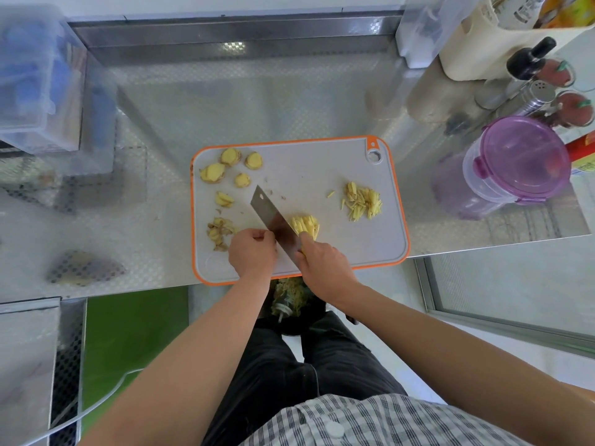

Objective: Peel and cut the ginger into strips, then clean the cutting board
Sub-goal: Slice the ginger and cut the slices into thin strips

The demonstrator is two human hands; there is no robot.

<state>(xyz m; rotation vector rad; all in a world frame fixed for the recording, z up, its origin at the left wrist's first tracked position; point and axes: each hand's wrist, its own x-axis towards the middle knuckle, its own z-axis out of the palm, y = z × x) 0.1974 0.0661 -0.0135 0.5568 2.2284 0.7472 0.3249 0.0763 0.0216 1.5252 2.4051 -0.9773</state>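
A grey cutting board (322, 175) with an orange rim lies on the steel counter. Several peeled ginger slices (214, 172) sit at its upper left. A pile of ginger strips (362, 201) lies at its right, and ginger peelings (217, 231) lie at its left edge. My right hand (322, 259) grips the handle of a cleaver (273, 220), whose blade stands across the board's near middle. Freshly cut strips (306, 226) lie against the blade's right face. My left hand (252, 251) has its fingers curled down at the blade's left face, holding ginger that it mostly hides.
A purple-lidded plastic container (515, 162) stands right of the board, with shakers and bottles (541, 91) behind it. Clear storage boxes (42, 88) stand at the far left. A bin with scraps (289, 300) sits below the counter's front edge, by my legs.
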